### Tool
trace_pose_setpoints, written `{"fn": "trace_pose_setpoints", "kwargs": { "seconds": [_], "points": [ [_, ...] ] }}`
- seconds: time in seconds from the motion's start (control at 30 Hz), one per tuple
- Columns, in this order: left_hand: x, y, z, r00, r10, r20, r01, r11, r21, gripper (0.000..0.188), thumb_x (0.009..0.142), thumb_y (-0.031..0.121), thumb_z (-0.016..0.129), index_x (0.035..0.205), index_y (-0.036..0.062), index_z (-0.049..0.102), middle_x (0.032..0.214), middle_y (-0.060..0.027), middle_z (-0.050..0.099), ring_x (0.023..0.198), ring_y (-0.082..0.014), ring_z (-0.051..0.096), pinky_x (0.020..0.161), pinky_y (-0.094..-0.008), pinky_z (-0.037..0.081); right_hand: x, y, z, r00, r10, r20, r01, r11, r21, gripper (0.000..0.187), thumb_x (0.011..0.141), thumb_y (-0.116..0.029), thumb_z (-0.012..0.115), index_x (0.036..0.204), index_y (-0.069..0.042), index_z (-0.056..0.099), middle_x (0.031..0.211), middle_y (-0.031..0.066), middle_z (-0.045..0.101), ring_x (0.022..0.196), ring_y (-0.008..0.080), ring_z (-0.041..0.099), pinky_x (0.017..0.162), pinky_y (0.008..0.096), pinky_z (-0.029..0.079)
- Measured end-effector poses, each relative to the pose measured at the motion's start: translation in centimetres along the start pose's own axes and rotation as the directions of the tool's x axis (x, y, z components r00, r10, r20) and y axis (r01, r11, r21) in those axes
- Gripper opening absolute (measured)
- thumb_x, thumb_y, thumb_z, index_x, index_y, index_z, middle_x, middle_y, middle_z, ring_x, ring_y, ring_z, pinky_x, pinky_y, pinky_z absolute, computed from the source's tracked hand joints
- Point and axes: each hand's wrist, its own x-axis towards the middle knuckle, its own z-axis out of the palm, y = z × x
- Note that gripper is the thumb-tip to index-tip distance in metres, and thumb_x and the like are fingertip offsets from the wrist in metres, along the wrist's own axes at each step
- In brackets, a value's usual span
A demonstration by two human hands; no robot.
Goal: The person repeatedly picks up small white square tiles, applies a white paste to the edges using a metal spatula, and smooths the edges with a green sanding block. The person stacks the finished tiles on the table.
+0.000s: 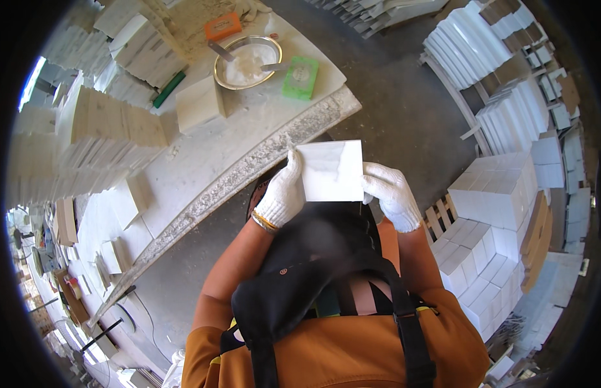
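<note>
A square white stone tile (pixel 331 171) with faint grey veining is held up in front of my body, just off the table's edge. My left hand (pixel 282 193), in a white knit glove, grips its left side. On the opposite side, the gloved fingers of my right hand (pixel 390 193) close on the tile's edge. Beyond it on the table stands a metal bowl (pixel 218 79) with white paste (pixel 252 62) inside. Two putty knives rest in the bowl, one leaning left (pixel 221 51) and another leaning right (pixel 275 66).
The pale stone table (pixel 249 126) has a rough broken edge. On it are a green box (pixel 300 79), an orange box (pixel 223 26), a thick tile block (pixel 200 107) and tall tile stacks (pixel 113 123). White boxes (pixel 488 187) are piled on my right, with standing slabs (pixel 468 45) behind.
</note>
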Motion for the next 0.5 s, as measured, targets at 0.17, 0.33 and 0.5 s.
{"fn": "trace_pose_setpoints", "kwargs": {
  "seconds": [0.17, 0.33, 0.5],
  "points": [
    [0.3, -0.5, -0.5, 0.998, -0.066, -0.023, 0.063, 0.991, -0.119, 0.064, 0.103, 0.051, 0.047, 0.141, -0.0006, 0.046, 0.137, -0.0154, 0.058, 0.127, -0.0273, 0.057, 0.11, -0.0398, 0.043, -0.6, -0.8, 0.8, 1.0, -0.01, -0.024, 0.009, 0.999, -0.033, 0.036, 0.093, -0.019, 0.065, 0.119, 0.005, 0.068, 0.087, 0.0066, 0.07, 0.072, 0.0093, 0.061, 0.065, 0.0241, 0.048],
    [0.2, -0.6, 0.0, 0.991, -0.09, -0.101, 0.077, 0.989, -0.13, 0.065, 0.103, 0.054, 0.042, 0.14, 0.0012, 0.049, 0.137, -0.0155, 0.059, 0.126, -0.0295, 0.058, 0.109, -0.0436, 0.044, -0.8, -1.0, 1.1, 0.998, -0.047, -0.034, 0.045, 0.998, -0.051, 0.035, 0.092, -0.021, 0.067, 0.117, 0.004, 0.069, 0.085, 0.0062, 0.07, 0.071, 0.0087, 0.061, 0.064, 0.0237, 0.047],
    [-0.1, -0.4, -0.2, 0.995, -0.084, -0.047, 0.077, 0.986, -0.149, 0.065, 0.102, 0.054, 0.047, 0.141, 0.0015, 0.046, 0.135, -0.0136, 0.059, 0.124, -0.0256, 0.058, 0.108, -0.0396, 0.044, -0.8, -1.4, 1.4, 0.999, -0.022, -0.034, 0.02, 0.998, -0.062, 0.035, 0.092, -0.021, 0.066, 0.116, 0.004, 0.069, 0.084, 0.0058, 0.069, 0.071, 0.0092, 0.061, 0.064, 0.0238, 0.047]
  ]
}}
